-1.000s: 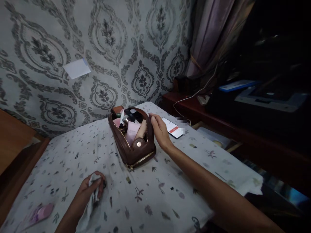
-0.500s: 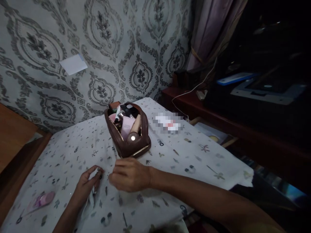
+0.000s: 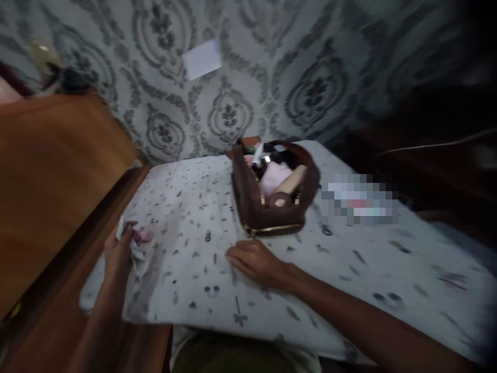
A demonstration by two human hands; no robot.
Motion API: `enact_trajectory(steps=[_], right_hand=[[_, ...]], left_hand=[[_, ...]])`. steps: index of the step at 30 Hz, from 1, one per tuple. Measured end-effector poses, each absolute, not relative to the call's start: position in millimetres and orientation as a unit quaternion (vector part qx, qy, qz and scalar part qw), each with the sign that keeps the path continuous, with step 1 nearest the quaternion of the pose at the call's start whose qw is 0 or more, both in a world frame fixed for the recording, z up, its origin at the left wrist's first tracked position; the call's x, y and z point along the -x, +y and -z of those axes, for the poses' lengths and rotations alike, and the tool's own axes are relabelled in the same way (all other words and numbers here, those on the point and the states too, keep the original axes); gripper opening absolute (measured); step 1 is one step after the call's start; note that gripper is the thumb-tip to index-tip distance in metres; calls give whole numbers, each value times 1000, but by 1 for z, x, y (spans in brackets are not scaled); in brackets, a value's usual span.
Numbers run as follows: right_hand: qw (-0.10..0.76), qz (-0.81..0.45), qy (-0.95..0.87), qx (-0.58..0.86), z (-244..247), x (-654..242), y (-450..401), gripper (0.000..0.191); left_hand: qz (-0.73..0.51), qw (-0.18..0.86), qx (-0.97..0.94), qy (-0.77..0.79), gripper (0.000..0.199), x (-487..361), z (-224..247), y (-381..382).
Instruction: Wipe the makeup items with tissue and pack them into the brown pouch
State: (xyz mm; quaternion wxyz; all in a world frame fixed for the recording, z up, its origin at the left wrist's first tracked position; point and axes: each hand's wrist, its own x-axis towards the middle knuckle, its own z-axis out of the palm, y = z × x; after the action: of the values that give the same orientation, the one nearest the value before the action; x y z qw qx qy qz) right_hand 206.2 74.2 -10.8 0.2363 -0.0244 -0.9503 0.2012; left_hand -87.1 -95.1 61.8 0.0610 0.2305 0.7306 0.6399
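Observation:
A brown bag (image 3: 243, 194) stands unzipped on the patterned cloth (image 3: 186, 207), with tubes and other small items inside, among them a pink tube (image 3: 274, 177). My right hand (image 3: 258, 263) is closed and rests on the cloth just in front of the bag; whatever its fingers hold, if anything, is hidden. Over at the cloth's left edge, my left hand (image 3: 120, 248) is closed on a crumpled white cloth (image 3: 139, 260). A small pink item (image 3: 144, 235) shows right beside its fingers; the blur hides whether they touch.
A wooden panel (image 3: 58, 176) rises at the left, with dark objects on top. A pixelated item (image 3: 359, 199) lies right of the bag. Behind the table is a patterned wall with a white paper (image 3: 202, 59). A cable (image 3: 435, 144) runs across the dark area at right.
The view has swung left. My left hand has moved left with the white cloth, over to the pink item. My right hand stays closed in front of the bag.

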Motion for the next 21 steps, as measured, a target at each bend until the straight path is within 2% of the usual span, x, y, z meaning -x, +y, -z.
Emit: enact_trajectory(steps=[4, 9, 12, 16, 18, 21], right_hand=[[251, -260, -932, 37, 16, -201, 75, 39], [243, -335, -908, 59, 2, -200, 73, 41], [230, -377, -894, 84, -4, -198, 72, 42], [207, -409, -882, 107, -7, -194, 68, 41], [206, -416, -878, 112, -10, -192, 63, 38], [201, -421, -877, 111, -17, -187, 55, 26]], left_hand=[[-674, -6, -171, 719, 33, 127, -60, -118], [-537, -59, -236, 808, 28, 153, -40, -141], [-430, -78, -326, 838, 36, 153, -35, -141], [-262, -11, -454, 852, 53, 149, -36, -133], [-238, 24, -463, 853, 57, 149, -37, -129], [-289, 35, -449, 845, 46, 152, -38, -125]])
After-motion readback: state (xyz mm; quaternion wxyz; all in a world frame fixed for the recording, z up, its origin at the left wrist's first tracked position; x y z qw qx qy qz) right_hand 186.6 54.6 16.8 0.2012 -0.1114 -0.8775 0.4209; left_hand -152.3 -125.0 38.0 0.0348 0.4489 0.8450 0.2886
